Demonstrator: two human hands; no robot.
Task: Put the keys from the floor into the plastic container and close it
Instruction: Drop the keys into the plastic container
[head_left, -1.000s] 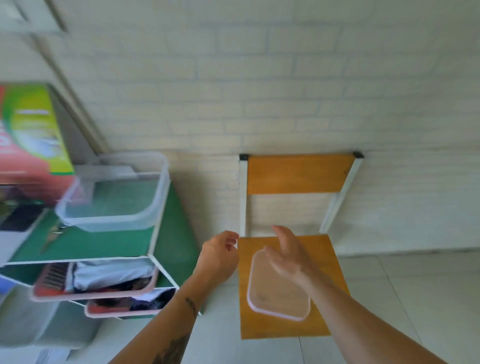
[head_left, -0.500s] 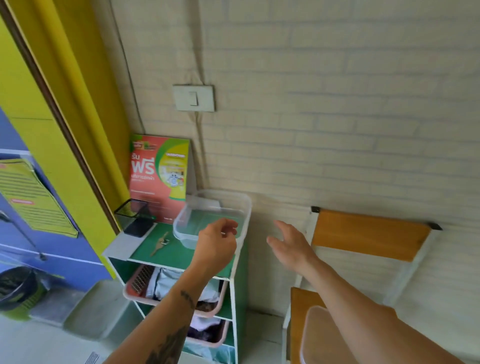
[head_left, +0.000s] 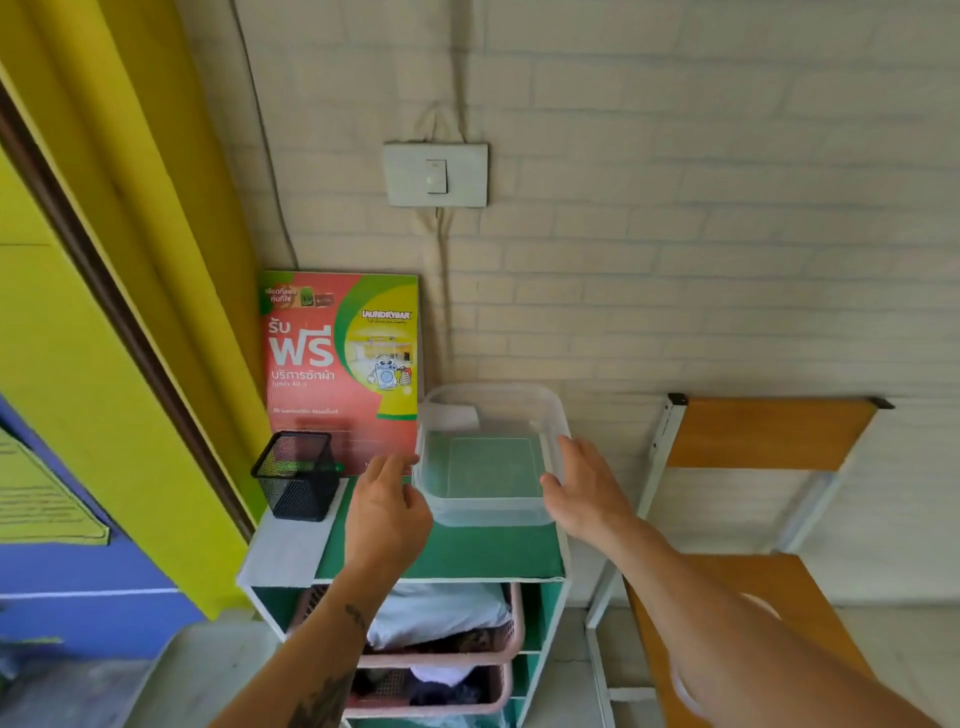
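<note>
**Both hands flank the open container on the green shelf top**

Where the yellow door frame (head_left: 93, 291) ends at the left, a black mesh pen cup (head_left: 297, 475) stands on the white edge of a small shelf unit (head_left: 457, 558), with a red and green laundry poster (head_left: 340, 364) leaning on the brick wall behind it. Just right of the cup, the left hand (head_left: 387, 512) hovers over the green top with its fingers loosely curled and nothing held, its fingertips close to the left wall of the clear plastic container (head_left: 488, 457). That container sits lidless on the shelf top; nothing can be made out inside it. At its right wall the right hand (head_left: 584, 491) is spread flat and empty, touching or nearly touching the rim. Below, pink baskets (head_left: 457, 649) hold cloth. Farther right stands a wooden chair (head_left: 769, 436); a clear lid (head_left: 758, 605) on its seat is mostly hidden by the right forearm. No keys are visible.
</note>
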